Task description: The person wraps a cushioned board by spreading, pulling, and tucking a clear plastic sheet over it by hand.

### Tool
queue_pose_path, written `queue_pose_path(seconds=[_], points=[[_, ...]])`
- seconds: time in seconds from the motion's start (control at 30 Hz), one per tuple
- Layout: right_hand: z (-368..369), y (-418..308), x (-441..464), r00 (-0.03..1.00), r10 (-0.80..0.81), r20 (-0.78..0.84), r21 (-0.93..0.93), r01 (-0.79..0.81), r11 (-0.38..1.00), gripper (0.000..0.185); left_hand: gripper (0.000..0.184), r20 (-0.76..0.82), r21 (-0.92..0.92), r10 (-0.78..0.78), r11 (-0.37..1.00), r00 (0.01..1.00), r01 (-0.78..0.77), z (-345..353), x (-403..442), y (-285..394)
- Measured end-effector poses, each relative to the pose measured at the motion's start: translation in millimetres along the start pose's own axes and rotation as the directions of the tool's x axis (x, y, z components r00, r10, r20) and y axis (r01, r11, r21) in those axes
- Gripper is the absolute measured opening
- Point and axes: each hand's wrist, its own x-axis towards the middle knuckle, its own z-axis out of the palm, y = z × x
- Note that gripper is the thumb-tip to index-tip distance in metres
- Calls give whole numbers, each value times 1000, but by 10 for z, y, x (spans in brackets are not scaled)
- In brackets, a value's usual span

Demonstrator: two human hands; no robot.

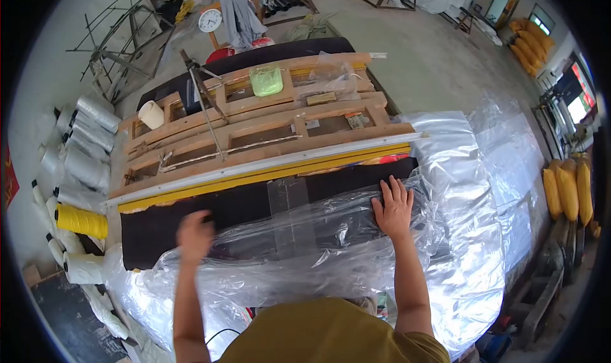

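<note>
Daylight seems to enter at the right, where the window (582, 102) is washed out to white. Crumpled plastic sheeting (455, 235) throws back hard white glare beside the wooden frame's right end (388, 118). Motion smears the left hand (195, 235); the right hand (394, 210) is fairly crisp. The wide lens bends straight lines, and black vignetting rounds off the corners.

Beyond the metal rail (254, 167), a leaning metal stand (205, 99) blocks me; right of that stand, I could pass low over the slats (261, 132).
</note>
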Motion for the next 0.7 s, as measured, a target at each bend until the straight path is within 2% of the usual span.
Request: queue_pose_path(seconds=[0.03,0.07,0.1,0.13,0.2,0.23,0.27,0.3,0.37,0.43,0.5,0.6,0.7], points=[[-18,11,6,1000,9,-5,12,-9,1000,50,34,-79,50,379,925,922,-376,320,51,478],[-46,71,9,998,-5,57,106,-1,994,49,35,-42,154,472,874,881,-461,428,-5,1112],[-75,192,40,994,-23,109,193,1,981,48,38,51,119,549,826,835,-550,693,-16,1363],[-117,340,60,986,-42,161,273,-4,962,48,41,96,-89,491,871,866,-484,940,-20,1310],[-176,727,175,985,154,72,147,-163,976,45,47,243,-476,415,838,877,-265,1426,-113,1254],[-165,879,193,966,257,20,96,-258,961,44,50,143,-335,446,862,883,-381,1216,-110,1360],[-123,946,139,960,277,-43,-165,-280,946,41,53,52,-173,479,868,876,-464,761,-159,1439],[-95,1040,38,967,253,-28,-80,-254,964,43,55,-34,5,508,861,861,-508,484,-176,1378],[87,1168,-38,990,139,18,141,-140,980,45,61,-53,39,338,941,940,-336,414,-152,718],[67,987,-63,995,102,-18,72,-100,992,48,53,38,38,319,946,947,-321,271,-208,324],[137,1004,-45,988,154,-1,78,-154,985,48,44,60,20,345,938,937,-347,155,-273,347],[94,942,-21,987,159,2,105,-159,982,46,43,23,-32,399,917,917,-399,255,-272,336],[70,966,-26,989,149,15,138,-149,979,46,43,67,-70,419,907,906,-414,260,-188,401]])
